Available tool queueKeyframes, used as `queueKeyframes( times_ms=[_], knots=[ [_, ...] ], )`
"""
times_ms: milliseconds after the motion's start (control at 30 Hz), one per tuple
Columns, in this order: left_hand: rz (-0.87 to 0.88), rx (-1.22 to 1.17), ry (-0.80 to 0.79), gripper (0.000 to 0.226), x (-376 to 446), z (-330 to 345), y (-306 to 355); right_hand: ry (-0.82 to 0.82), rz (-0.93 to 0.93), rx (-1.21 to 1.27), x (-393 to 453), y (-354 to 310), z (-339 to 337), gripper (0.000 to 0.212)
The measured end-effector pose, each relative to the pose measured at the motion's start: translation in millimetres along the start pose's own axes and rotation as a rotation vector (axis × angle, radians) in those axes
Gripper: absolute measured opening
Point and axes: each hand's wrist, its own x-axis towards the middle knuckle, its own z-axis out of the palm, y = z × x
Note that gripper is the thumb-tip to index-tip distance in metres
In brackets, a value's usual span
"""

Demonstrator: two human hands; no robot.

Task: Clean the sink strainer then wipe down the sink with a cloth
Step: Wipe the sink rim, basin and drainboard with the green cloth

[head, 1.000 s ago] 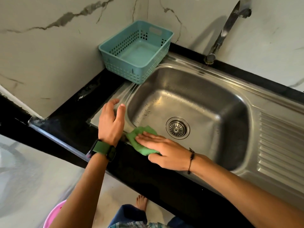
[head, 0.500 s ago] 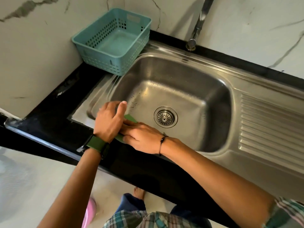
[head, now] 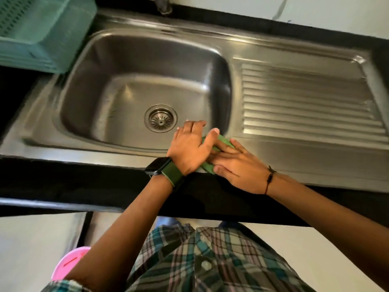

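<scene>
Basket: a teal slotted basket (head: 35,30) sits on the counter (head: 84,184) at your far left, its near corner over the sink (head: 134,49) rim.
Tap: only the foot of the tap (head: 163,4) shows, at the back rim above the basin.
Draining board: the ribbed board (head: 305,102) lies to the right of the basin, nothing on it.
Sink strainer: the sink strainer (head: 160,118) is seated in the drain at the basin floor, uncovered, just left of your left hand's fingertips.
Cloth: the green cloth (head: 225,142) is on the sink's front rim, at the corner between basin and draining board, mostly hidden under your two hands.
Left hand: your left hand (head: 190,147) lies over the cloth with fingers bent down over the basin edge and the thumb on the cloth; whether it grips or only presses cannot be told.
Right hand: your right hand (head: 237,165) presses flat on the cloth, fingers straight, partly under the left.
Watch: a dark watch (head: 157,168) on a green strap sits at your left wrist.
Below the counter: a plaid shirt (head: 200,260) and a pink tub (head: 69,262) on the floor.
Obstruction: your hands overlap and hide most of the cloth.
Change: half a second ago both hands and cloth were at the rim's front left corner; they now sit at its right corner, and your view has swung to look more squarely down.
</scene>
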Motion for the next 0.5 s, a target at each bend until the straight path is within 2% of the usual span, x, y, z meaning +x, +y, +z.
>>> queueKeyframes(
  times_ms=[200, 267, 300, 400, 500],
  knots=[
    [0.142, 0.014, -0.118, 0.050, 12.1, 36.2, 36.4, -0.044, 0.215, -0.065, -82.5, 67.7, -9.8, 0.042],
    [0.140, -0.019, -0.136, 0.050, 15.6, 42.0, 38.5, -0.058, 0.263, -0.072, -107.6, 88.8, -14.0, 0.057],
    [0.132, -0.035, -0.134, 0.050, 16.1, 44.8, 37.9, -0.061, 0.272, -0.064, -113.9, 95.1, -15.5, 0.063],
    [0.106, -0.054, -0.098, 0.049, 13.8, 51.3, 34.5, -0.078, 0.266, -0.039, -113.7, 104.0, -13.9, 0.047],
    [0.113, -0.020, -0.046, 0.054, 14.1, 54.8, 33.5, -0.043, 0.207, -0.062, -93.3, 101.2, -12.2, 0.048]
  ],
)
